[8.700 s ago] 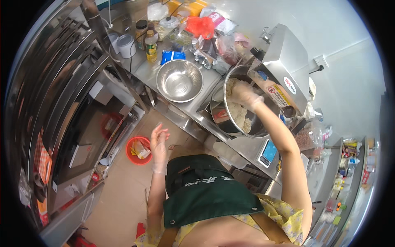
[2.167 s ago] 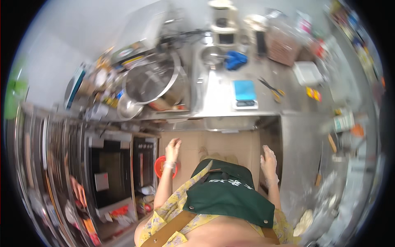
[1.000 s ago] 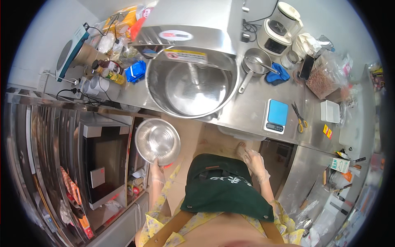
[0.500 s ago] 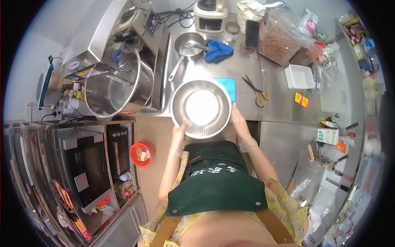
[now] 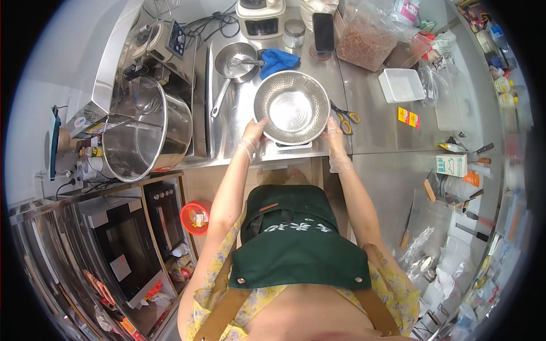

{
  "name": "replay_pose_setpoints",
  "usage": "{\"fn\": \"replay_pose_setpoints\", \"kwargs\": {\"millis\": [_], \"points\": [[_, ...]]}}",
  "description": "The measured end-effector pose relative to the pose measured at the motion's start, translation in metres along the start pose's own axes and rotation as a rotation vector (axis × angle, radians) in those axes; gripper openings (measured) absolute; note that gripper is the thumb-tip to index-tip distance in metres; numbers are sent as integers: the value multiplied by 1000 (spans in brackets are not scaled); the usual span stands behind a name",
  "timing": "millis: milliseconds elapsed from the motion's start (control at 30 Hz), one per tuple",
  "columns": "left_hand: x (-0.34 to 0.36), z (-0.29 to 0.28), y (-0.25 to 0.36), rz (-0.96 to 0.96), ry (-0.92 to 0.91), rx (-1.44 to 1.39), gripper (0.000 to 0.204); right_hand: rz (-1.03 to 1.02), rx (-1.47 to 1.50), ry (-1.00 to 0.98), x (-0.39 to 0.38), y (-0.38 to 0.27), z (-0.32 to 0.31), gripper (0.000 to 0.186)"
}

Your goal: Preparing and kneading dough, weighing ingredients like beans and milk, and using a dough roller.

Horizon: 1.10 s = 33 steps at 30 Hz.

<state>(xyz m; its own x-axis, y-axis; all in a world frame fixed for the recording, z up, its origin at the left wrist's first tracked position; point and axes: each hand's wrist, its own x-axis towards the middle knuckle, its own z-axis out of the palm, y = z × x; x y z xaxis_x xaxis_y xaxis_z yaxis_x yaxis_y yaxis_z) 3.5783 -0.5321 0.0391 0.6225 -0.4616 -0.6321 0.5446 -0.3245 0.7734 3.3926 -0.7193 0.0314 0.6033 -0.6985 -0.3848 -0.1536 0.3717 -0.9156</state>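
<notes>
A wide, shiny steel basin [image 5: 292, 108] with a dimpled pattern round its inner wall is held over the worktop's front part, and nothing shows inside it. My left hand [image 5: 253, 133] grips the rim at the near left, thumb over the edge. On the near right side my right hand [image 5: 334, 135] is closed on the rim. Both hands wear thin clear plastic gloves. Below the basin pokes out the front edge of a flat, pale kitchen scale [image 5: 294, 146]; whether the basin rests on it I cannot tell. Black and yellow scissors [image 5: 347, 118] lie just right of the basin, partly hidden by it.
Beyond the basin are a saucepan [image 5: 235, 61] with a whisk, a blue cloth [image 5: 278, 61], a glass jar [image 5: 294, 33] and a phone [image 5: 323, 32]. A big steel pot [image 5: 136, 139] stands left. To the right sit a white tray [image 5: 402, 85] and a milk carton [image 5: 452, 165].
My hands have carried the basin forward, away from my body, over the worktop. It now covers most of the scale and part of the scissors. The view has shifted a little.
</notes>
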Motion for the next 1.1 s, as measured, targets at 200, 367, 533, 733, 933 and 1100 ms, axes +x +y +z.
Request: {"fn": "replay_pose_setpoints", "kwargs": {"millis": [200,367,533,733,933,1100], "points": [[-14,-36,4,61,41,-43,69,-441,-991,117,-57,33,1,22],[-37,-63,-21,96,73,-143,62,-832,-1337,-216,-77,40,25,27],[-59,-80,-46,66,91,-201,55,-894,-1380,-222,-80,41,35,28],[-70,-81,-54,36,105,-241,46,-872,-1432,-241,-82,40,42,26],[-71,-76,-55,59,58,-235,51,-774,-1494,-241,-79,40,49,17],[-75,-68,-46,51,35,-242,42,-657,-1429,-260,-77,40,41,16]]}}
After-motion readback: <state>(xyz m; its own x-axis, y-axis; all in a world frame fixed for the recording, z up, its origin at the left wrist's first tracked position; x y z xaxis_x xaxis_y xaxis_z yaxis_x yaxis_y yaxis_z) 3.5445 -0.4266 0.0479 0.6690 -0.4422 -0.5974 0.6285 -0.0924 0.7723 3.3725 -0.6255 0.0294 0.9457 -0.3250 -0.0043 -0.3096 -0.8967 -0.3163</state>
